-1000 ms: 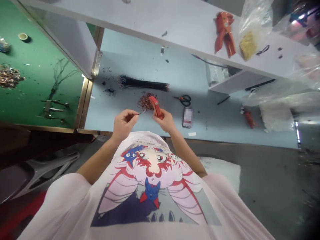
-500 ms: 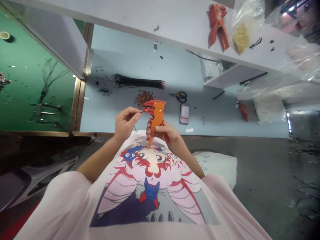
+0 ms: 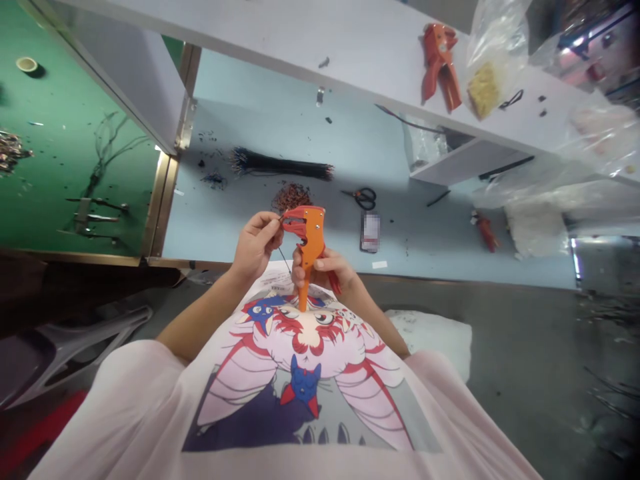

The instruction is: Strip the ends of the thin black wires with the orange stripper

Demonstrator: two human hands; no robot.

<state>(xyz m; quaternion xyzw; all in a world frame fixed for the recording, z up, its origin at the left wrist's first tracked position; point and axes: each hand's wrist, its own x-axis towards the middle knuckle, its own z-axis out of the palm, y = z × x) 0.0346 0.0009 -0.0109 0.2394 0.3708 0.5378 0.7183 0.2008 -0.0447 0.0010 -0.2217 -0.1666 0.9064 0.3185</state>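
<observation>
My right hand (image 3: 325, 267) is wrapped round the handles of an orange and red wire stripper (image 3: 313, 233), held upright in front of my shirt. Its red jaws point left. At the jaw tips, my left hand (image 3: 259, 241) pinches a thin black wire (image 3: 285, 259), whose loose end hangs below the fingers. Whether the wire's tip sits between the jaws is too small to tell. Just beyond the tool lies a heap of small brown and black scraps (image 3: 291, 196). A long bundle of black wires (image 3: 283, 164) rests behind that heap.
Black-handled scissors (image 3: 367, 198) and a phone (image 3: 370, 232) lie right of the tool. Another orange stripper (image 3: 441, 67) rests on the white shelf (image 3: 360, 40) above the bench. A red-handled tool (image 3: 486, 232) is farther right. A green surface (image 3: 45, 200) adjoins at left.
The stripper's handles have spread apart and its jaws have shifted slightly left. My left hand has moved a little right and stays at the jaw tips; more of the hanging wire shows.
</observation>
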